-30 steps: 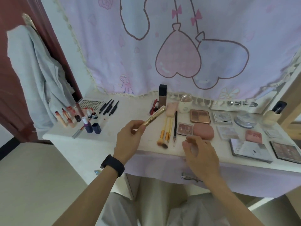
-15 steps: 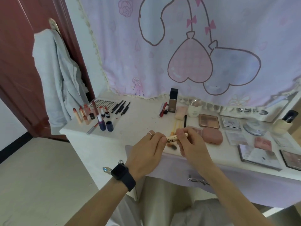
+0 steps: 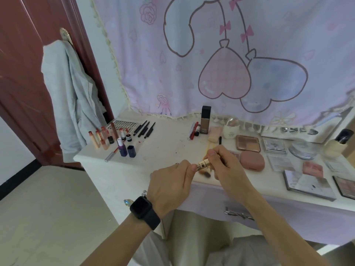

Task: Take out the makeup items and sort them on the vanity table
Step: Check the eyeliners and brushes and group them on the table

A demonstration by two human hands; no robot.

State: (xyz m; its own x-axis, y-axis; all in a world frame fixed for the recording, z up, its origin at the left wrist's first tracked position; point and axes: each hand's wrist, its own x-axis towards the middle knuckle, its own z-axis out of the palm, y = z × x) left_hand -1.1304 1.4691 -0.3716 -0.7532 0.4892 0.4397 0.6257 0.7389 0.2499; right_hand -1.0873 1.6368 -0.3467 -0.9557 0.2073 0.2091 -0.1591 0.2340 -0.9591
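Hovering just left of the pink case (image 3: 252, 160), the gold tube (image 3: 204, 163) is pinched at both ends, the left hand (image 3: 172, 186) and right hand (image 3: 227, 167) each with a closed grip on it. Lipsticks (image 3: 99, 140) stand on the counter (image 3: 163, 146), well left of the case.

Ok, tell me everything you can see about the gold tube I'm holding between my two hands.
The gold tube is a slim, shiny, metallic-looking cylinder with dark lettering printed toward its left end. It lies almost level, its right end slightly higher, above the front edge of the vanity table. The left hand pinches its left end and the right hand grips its right end, so only the middle shows. Whether it is capped cannot be told.
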